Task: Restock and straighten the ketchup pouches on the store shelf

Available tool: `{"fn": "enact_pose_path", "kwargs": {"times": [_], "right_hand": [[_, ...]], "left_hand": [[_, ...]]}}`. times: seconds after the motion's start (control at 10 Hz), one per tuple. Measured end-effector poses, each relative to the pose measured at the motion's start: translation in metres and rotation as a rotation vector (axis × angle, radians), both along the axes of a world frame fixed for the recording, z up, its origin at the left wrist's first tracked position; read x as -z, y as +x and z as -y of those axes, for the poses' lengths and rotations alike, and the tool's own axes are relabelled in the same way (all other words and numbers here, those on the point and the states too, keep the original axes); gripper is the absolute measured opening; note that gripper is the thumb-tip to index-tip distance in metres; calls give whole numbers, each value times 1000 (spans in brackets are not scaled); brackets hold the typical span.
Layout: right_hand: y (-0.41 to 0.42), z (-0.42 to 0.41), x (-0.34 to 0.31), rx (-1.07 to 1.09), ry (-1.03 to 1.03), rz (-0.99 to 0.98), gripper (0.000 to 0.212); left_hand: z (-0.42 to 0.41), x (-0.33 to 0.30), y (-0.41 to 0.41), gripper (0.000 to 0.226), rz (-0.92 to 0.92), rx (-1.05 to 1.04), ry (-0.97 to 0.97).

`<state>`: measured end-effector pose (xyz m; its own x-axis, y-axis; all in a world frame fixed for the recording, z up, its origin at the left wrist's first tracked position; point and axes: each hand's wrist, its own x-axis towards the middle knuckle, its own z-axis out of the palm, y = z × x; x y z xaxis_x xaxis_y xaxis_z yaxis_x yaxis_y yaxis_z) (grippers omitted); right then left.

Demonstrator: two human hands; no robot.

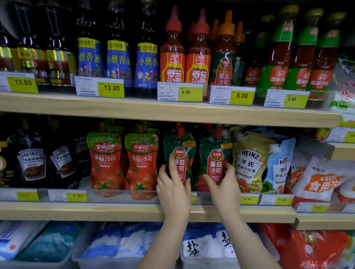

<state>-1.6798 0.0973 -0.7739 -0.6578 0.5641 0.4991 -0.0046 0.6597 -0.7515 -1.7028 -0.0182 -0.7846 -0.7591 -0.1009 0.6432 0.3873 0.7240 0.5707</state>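
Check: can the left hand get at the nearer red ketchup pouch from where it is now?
Probably yes. The left hand grips the left dark green pouch; the red pouch stands directly beside it at the shelf front, nothing in front but the low clear rail. It must release first.

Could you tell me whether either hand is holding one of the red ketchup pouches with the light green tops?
No, the left hand and right hand each grip a dark green ketchup pouch, beside the red pouches.
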Motion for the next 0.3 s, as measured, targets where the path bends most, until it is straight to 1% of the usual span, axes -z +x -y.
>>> {"fn": "enact_pose_path", "kwargs": {"times": [0.1,0.2,0.3], "right_hand": [[4,1,0,-20,-31,4,77],[21,0,3,-34,25,-28,74],[41,1,-7,-48,145,31,57]], "left_hand": [[2,4,4,81,-35,29,31],[18,19,13,66,-175,87,-15],[41,8,13,56,-190,166,-171]]}}
